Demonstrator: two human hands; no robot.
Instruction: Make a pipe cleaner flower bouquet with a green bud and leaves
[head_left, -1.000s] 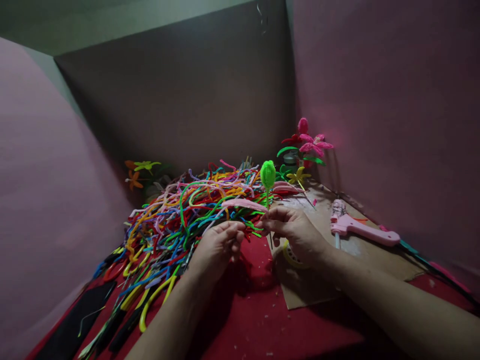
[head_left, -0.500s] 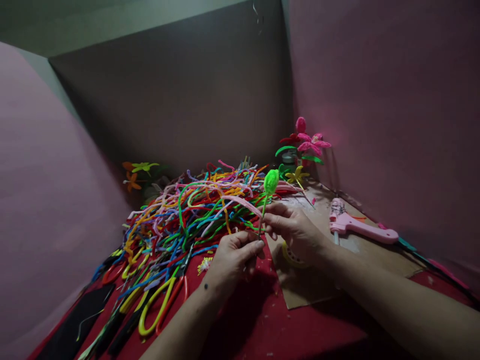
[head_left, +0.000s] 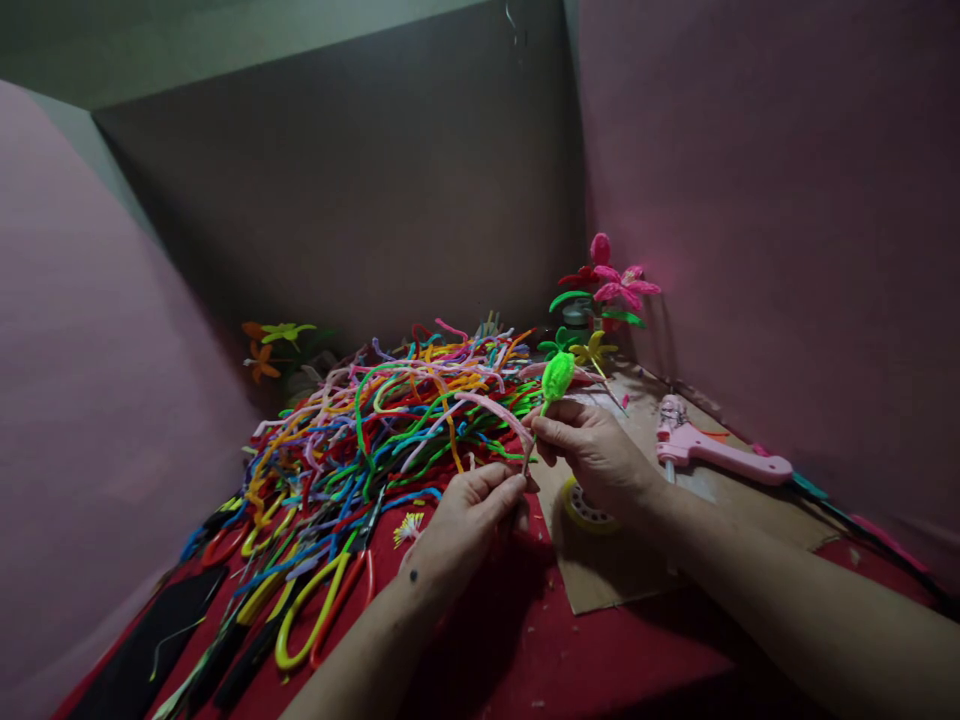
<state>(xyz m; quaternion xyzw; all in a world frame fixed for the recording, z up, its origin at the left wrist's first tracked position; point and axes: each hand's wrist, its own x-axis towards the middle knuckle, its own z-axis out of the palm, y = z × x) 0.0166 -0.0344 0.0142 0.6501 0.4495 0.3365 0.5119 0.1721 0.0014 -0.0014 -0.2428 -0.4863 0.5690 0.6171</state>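
A bright green fuzzy bud (head_left: 558,376) on a thin stem leans to the right above my hands. My right hand (head_left: 592,445) is closed in a pinch on the stem just under the bud. Lower down, the thumb and fingers of my left hand (head_left: 484,500) pinch the stem's bottom end. A pale pink pipe cleaner (head_left: 495,405) curves in from the left and meets the stem between my fingers; its lower end is partly hidden.
A heap of coloured pipe cleaners (head_left: 405,400) lies behind my left hand, with scissors (head_left: 311,610) in front. On cardboard (head_left: 615,585) at right are a tape roll (head_left: 583,508) and a pink glue gun (head_left: 720,455). Pipe-cleaner flowers (head_left: 626,287) stand at the back.
The green bud has tipped to the right and sits slightly lower. My right hand's fingers have moved closer beneath it, and the yellow-rimmed tape roll shows more.
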